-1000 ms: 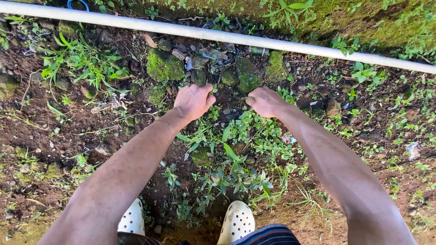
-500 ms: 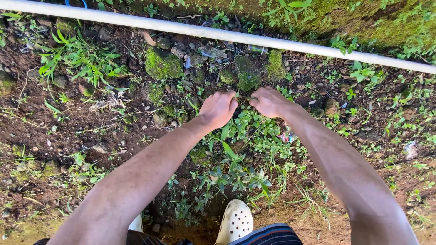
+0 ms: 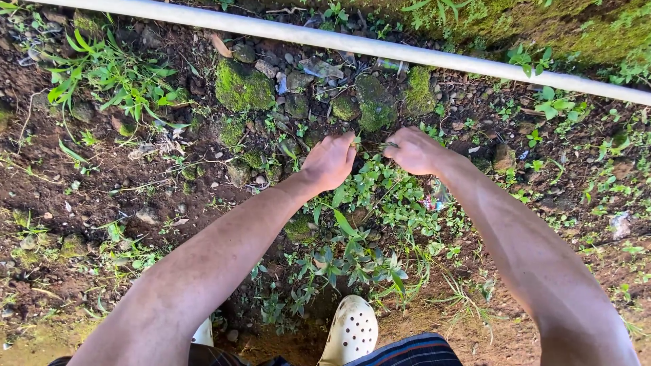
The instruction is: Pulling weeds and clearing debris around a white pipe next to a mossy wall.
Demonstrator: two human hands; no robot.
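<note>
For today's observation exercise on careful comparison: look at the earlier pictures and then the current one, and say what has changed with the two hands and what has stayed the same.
The left hand has shifted rightward, closing the gap to the right hand; both now sit low among the small green weeds, fingers curled into the leaves. Whether either grips a stem cannot be told. The right hand has barely moved. The white pipe, mossy stones and white shoe lie as before.

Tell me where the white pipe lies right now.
In the head view the white pipe runs across the top of the ground, sloping down to the right, just beyond the mossy stones and both hands.
</note>
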